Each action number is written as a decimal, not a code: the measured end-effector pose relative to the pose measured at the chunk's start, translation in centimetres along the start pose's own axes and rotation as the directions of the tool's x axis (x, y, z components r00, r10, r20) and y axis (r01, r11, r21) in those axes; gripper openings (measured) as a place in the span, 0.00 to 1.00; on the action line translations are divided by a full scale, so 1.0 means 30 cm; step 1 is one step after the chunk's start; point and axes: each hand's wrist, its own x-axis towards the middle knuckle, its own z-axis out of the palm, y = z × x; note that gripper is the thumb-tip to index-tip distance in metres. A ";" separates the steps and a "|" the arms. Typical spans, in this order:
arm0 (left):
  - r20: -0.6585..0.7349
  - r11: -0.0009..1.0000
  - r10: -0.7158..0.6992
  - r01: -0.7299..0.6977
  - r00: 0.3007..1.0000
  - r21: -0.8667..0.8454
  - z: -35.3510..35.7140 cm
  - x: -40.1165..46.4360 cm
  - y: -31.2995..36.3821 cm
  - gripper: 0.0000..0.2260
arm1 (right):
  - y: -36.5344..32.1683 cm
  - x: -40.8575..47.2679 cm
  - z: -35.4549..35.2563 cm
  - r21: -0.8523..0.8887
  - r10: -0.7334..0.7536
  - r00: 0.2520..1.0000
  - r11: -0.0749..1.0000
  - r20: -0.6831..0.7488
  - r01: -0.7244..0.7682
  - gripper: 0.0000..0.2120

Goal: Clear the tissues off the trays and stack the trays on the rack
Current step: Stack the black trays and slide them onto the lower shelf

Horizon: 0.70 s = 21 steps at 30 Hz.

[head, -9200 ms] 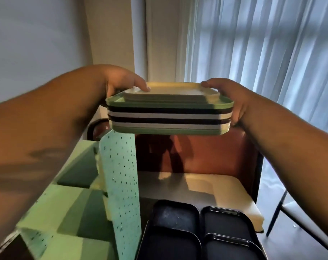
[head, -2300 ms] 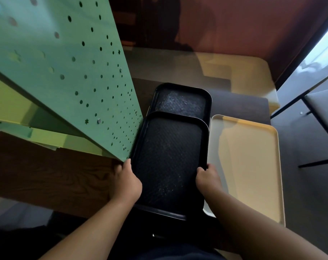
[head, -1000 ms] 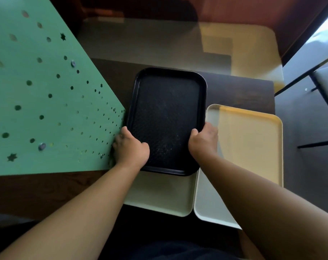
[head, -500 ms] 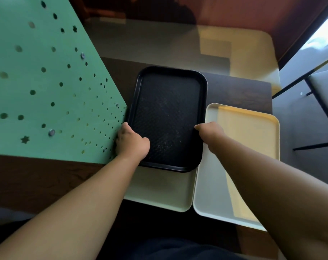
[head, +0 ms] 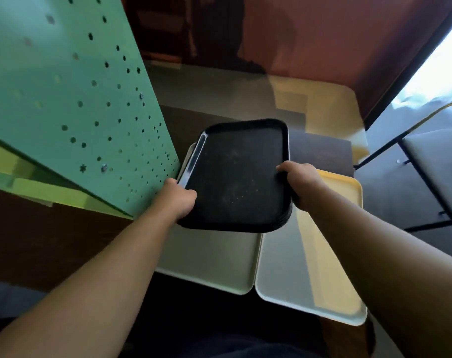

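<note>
Gripping the black tray (head: 236, 177) by both long edges, left hand (head: 178, 200) and right hand (head: 301, 182) clamped. Keep it level toward the green rack (head: 72, 99).

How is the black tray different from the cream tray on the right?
The black tray is dark and gripped by the left hand and right hand; the cream tray is pale and untouched. The black tray is tilted, the cream tray lies flat on the table. Both are rectangular, rimmed and empty.
</note>
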 end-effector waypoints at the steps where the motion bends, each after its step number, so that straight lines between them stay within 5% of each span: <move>1: -0.013 0.999 0.021 -0.021 1.000 -0.026 -0.026 -0.007 0.014 0.18 | -0.020 -0.017 -0.015 0.023 -0.007 1.000 1.000 -0.010 0.007 0.07; 6: 0.011 0.960 0.061 -0.055 0.998 -0.276 -0.152 -0.097 0.116 0.05 | -0.086 -0.099 -0.075 0.139 0.041 0.999 0.989 0.033 -0.045 0.02; 11: 0.078 0.894 0.210 -0.159 0.975 -0.418 -0.300 -0.269 0.213 0.06 | -0.158 -0.181 -0.177 0.116 0.022 0.986 0.992 0.168 -0.042 0.08; 16: 0.041 0.877 0.370 -0.334 0.928 -0.346 -0.409 -0.392 0.268 0.29 | -0.233 -0.254 -0.257 0.086 -0.105 0.951 0.993 0.291 0.083 0.15; 19: 0.012 0.882 0.446 -0.437 0.895 -0.176 -0.470 -0.490 0.273 0.52 | -0.254 -0.303 -0.293 0.078 -0.189 0.950 0.982 0.249 0.174 0.23; 21: 0.000 0.859 0.509 -0.509 0.861 -0.052 -0.501 -0.538 0.262 0.53 | -0.274 -0.372 -0.288 0.107 -0.178 0.951 0.982 0.254 0.155 0.14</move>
